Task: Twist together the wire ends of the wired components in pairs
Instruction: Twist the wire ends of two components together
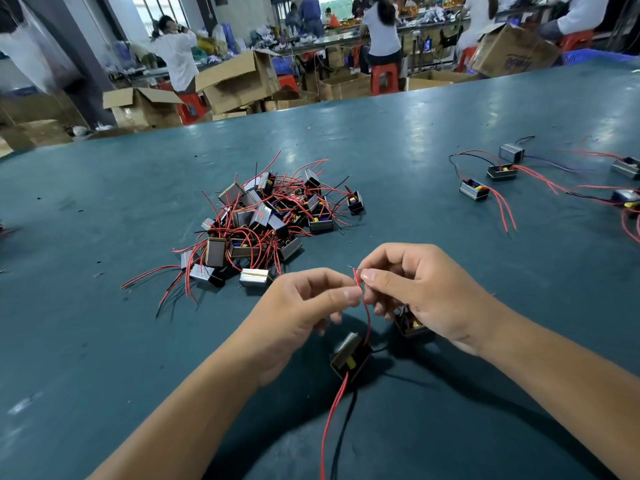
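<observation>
Nearest component (349, 358) on green table (138, 341) — its red wire (366, 317) pinched between left hand (304, 303) and right hand (412, 289).

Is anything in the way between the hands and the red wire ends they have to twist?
Nothing visible. The left hand and right hand both pinch the red wire above the component on the table. The pile lies farther back, apart from the hands.
</observation>
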Demonstrator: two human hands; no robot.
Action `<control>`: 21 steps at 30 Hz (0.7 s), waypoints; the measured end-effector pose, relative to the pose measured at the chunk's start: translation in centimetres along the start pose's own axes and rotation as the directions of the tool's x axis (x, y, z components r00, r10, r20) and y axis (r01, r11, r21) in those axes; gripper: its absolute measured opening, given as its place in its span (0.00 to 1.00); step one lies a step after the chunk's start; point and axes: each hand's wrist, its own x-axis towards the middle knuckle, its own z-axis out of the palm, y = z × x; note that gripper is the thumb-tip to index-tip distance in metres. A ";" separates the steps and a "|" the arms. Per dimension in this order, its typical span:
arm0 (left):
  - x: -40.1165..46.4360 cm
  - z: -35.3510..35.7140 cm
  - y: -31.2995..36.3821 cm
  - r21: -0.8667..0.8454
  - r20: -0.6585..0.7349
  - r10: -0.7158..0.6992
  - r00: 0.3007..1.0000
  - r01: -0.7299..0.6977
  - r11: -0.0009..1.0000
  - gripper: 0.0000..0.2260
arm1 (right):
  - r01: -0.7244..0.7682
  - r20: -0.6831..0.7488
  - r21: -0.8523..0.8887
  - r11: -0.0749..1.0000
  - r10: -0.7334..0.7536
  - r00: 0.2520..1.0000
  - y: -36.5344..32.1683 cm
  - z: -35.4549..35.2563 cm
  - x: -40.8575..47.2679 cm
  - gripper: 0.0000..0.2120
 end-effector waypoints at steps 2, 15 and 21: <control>0.0 0.4 0.0 0.012 -0.018 0.025 1.000 -0.025 1.000 0.08 | -0.004 -0.006 -0.011 1.000 0.004 1.000 0.0 0.0 0.0 0.04; 0.2 -0.9 0.6 0.258 -0.094 0.119 0.988 -0.091 0.962 0.07 | -0.057 -0.095 -0.075 0.996 0.050 0.994 0.0 -0.2 0.3 0.06; 0.0 -1.2 0.5 0.538 -0.170 0.317 0.933 -0.181 0.823 0.06 | -0.120 -0.206 0.049 0.992 0.128 0.970 0.1 -0.3 0.7 0.04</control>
